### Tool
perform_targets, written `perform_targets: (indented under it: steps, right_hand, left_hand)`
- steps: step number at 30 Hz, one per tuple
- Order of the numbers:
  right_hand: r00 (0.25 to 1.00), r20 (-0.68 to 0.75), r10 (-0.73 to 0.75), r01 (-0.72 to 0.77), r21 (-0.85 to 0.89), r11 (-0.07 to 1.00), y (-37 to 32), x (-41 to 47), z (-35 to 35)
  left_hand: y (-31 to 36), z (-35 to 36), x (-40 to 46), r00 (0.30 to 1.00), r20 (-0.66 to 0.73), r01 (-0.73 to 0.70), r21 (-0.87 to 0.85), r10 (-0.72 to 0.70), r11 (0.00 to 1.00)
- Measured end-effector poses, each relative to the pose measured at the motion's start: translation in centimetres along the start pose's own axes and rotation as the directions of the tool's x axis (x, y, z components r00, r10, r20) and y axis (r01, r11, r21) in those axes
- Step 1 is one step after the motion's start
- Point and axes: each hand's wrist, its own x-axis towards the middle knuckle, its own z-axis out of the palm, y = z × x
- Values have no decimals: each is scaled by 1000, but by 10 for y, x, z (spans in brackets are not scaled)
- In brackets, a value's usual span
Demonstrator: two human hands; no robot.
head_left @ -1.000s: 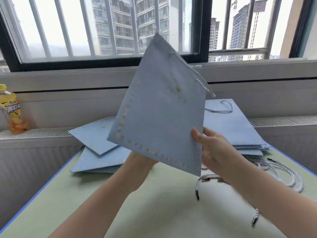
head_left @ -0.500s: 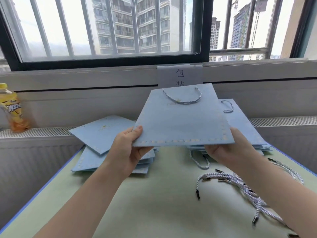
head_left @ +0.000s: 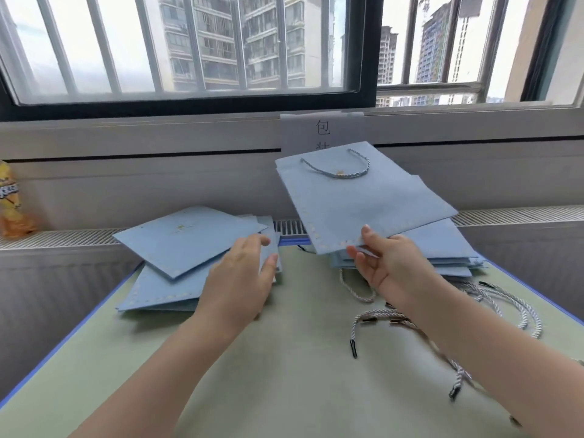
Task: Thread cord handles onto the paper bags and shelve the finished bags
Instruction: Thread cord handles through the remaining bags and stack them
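- Head view, right of centre: your right hand (head_left: 384, 263) pinches the near edge of the finished bag (head_left: 363, 200), thumb on top, holding it tilted over the stack of finished bags (head_left: 442, 248).
- Its cord handle (head_left: 339, 169) lies looped near the top edge.
- Left of centre: your left hand (head_left: 243, 279) lies with relaxed, uncurled fingers on the pile of unthreaded bags (head_left: 177, 251), gripping nothing.
- Lower right: loose cords (head_left: 493, 298) lie on the desk (head_left: 284, 374).
- Risk: a one-edge pinch may let the bag land askew and slide off the stack.
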Motion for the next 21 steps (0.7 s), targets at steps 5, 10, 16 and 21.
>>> perform_targets:
  steps: [5, 10, 16, 21]
  right_hand:
    - [992, -114, -56, 64, 76, 995, -15, 15, -17]
    - [985, -166, 45, -64, -112, 992, -18, 17, -28]
    - [961, -154, 228, -262, -265, 928, -20, 14, -32]
    - [952, -4, 305, -225, -683, 694, -25, 6, -25]
  left_hand:
    - [-26, -10, 10, 987, 9, 145, 363, -159, 920]
    - [-47, -16, 15, 916, 89, 313, 450, -390, 837]
    - [-61, -18, 17, 906, 63, 353, 432, -419, 830]
    - [-69, -19, 16, 924, 19, 326, 485, -382, 811]
